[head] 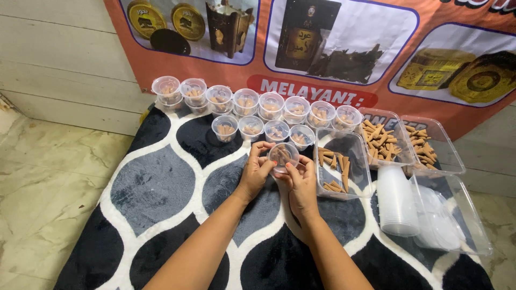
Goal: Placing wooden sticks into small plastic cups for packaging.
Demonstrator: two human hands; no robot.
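Looking down from the head camera, I see both hands meet on one small clear cup [283, 157] held just above the patterned rug [161, 188]. My left hand [256, 173] wraps its fingers [262, 146] around the cup's left rim, and my right hand [302, 185] pinches the right side and lower edge, so both sets of fingers are closed on the cup. Inside it lie a few tan cone-shaped pieces, and a clear lid seems to sit on top, though I cannot tell whether it is pressed down.

Behind the held cup stands a short front row of cups [263, 129], four by my count, each with tan cones inside. Behind that runs a longer back row of cups [258, 102], eight by my count, also filled; some look stacked on another cup, but I cannot be sure.

To the right sit three clear rectangular trays holding loose cones: the near tray [361, 161] just beside my right hand with a thin scatter, the middle tray [400, 134] well heaped, and the far tray [449, 150] with a smaller pile. Nearer me, a stack of empty cups [396, 201] lies on its side next to a clear lid tray [473, 225] holding pale round lids. An orange banner [333, 64] hangs behind the rows.
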